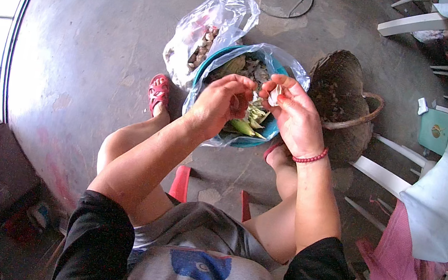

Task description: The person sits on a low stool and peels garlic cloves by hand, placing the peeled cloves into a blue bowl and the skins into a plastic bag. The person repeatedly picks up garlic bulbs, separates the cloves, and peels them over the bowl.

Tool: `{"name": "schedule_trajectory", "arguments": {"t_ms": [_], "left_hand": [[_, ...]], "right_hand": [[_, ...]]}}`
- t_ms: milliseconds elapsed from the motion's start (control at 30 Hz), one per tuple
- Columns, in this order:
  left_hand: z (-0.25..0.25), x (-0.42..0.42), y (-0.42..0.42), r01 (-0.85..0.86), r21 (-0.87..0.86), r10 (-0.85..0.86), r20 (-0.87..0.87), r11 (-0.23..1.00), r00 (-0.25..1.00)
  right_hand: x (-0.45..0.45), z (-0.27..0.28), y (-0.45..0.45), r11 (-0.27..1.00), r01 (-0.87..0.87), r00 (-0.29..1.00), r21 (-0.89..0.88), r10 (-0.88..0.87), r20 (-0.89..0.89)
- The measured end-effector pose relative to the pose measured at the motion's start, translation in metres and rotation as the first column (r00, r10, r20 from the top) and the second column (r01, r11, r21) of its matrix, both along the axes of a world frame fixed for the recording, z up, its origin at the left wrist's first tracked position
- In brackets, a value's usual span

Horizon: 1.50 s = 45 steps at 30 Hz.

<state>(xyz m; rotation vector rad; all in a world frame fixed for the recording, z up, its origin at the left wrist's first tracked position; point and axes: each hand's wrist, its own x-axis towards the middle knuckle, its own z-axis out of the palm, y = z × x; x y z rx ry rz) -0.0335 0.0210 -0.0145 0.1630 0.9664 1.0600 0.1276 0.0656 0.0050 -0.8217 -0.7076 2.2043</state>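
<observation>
My right hand [297, 119] holds a garlic bulb [275, 96] with whitish, purple-streaked skin between thumb and fingers. Close beside it on the left, my left hand [224, 102] has its fingertips drawn together; whether something small is pinched there I cannot tell. Both hands are over a teal plastic basin [270, 131] lined with a clear plastic bag [297, 69]. Inside the basin lie green husks or leaves [243, 127] and dry, greyish scraps [255, 70]. Behind the basin at the left, a second clear plastic bag [229, 10] contains several garlic bulbs [204, 46].
A brown wicker basket [341, 84] with a curved handle stands right of the basin. White table or chair legs [379, 174] and a hanging tablecloth [443, 196] are farther right. A metal stool base [291, 12] stands at the top. Red stool legs [181, 184] show below.
</observation>
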Motion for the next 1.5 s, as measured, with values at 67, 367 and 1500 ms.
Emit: {"name": "schedule_trajectory", "arguments": {"t_ms": [67, 367, 1500], "left_hand": [[0.001, 0.008, -0.002, 0.087, 0.016, -0.084, -0.135, 0.996, 0.987], [-0.007, 0.010, -0.004, 0.244, 0.265, -0.125, -0.399, 0.933, 0.909], [0.004, 0.003, -0.001, 0.332, 0.323, -0.102, -0.564, 0.886, 0.819]], "right_hand": [[-0.002, 0.001, -0.004, 0.979, 0.006, 0.978, 0.202, -0.048, 0.202], [-0.007, -0.007, -0.012, 0.756, -0.278, 0.856, 0.593, -0.086, 0.510], [-0.007, 0.005, -0.010, 0.982, -0.140, 0.956, 0.126, 0.101, 0.274]]}}
